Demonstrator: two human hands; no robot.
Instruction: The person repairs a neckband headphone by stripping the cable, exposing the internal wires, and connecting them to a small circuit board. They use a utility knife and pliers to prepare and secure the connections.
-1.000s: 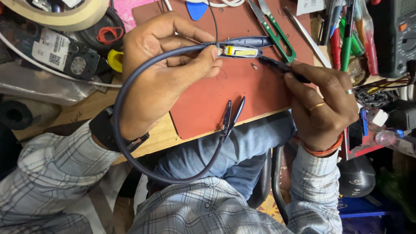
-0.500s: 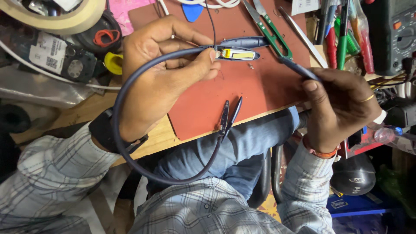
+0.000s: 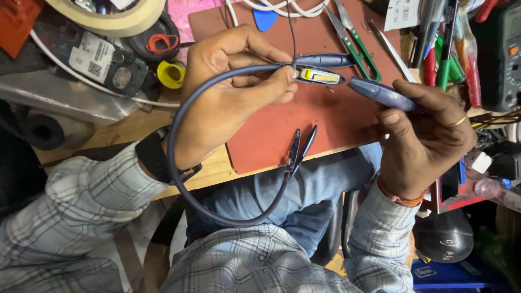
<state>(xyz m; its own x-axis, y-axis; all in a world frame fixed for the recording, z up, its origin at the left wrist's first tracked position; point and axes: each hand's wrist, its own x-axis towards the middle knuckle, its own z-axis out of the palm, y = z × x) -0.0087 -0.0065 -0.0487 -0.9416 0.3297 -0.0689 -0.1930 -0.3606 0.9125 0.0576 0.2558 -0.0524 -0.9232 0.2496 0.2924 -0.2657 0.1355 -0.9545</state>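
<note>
My left hand (image 3: 228, 92) pinches one end of a dark blue neckband earphone (image 3: 179, 168), at its opened housing where a yellow battery (image 3: 320, 76) shows. The band loops down over my lap and ends in a split-open shell (image 3: 299, 147) resting on the red-brown work mat (image 3: 336, 119). My right hand (image 3: 429, 135) holds a separate dark blue cover piece (image 3: 380, 92) between thumb and fingers, just right of the opened housing and apart from it.
Green-handled scissors (image 3: 355, 40), metal tweezers (image 3: 388, 46), pens and screwdrivers (image 3: 439, 43) lie at the mat's far side. A masking tape roll (image 3: 114, 13), a yellow spool (image 3: 171, 74), a blue pick (image 3: 265, 17) and a multimeter (image 3: 502, 51) crowd the wooden bench (image 3: 125, 130).
My right hand has lifted and turned, bringing the blue cover piece up beside the opened housing. My left hand keeps its grip in the same place.
</note>
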